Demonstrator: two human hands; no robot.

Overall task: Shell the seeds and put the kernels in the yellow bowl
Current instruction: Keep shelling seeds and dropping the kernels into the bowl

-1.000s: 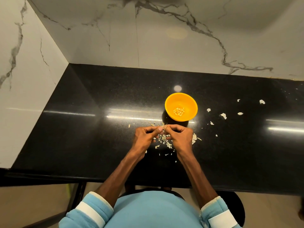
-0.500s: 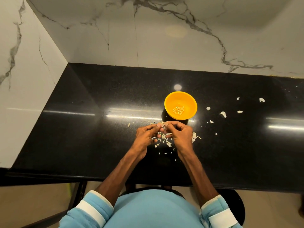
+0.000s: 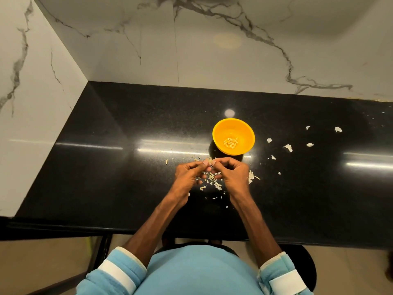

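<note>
A yellow bowl stands on the black countertop, with several pale kernels in its bottom. Just in front of it, my left hand and my right hand meet fingertip to fingertip. Together they pinch a small pale seed between thumbs and forefingers. Below the hands lies a scatter of shell bits on the counter.
More white shell fragments lie to the right of the bowl. Marble walls close the counter at the back and left. The counter's front edge runs just above my blue-sleeved arms; a dark stool shows below.
Both hands stay together at the same spot, with only small finger movements on the seed. The bowl has not moved.
</note>
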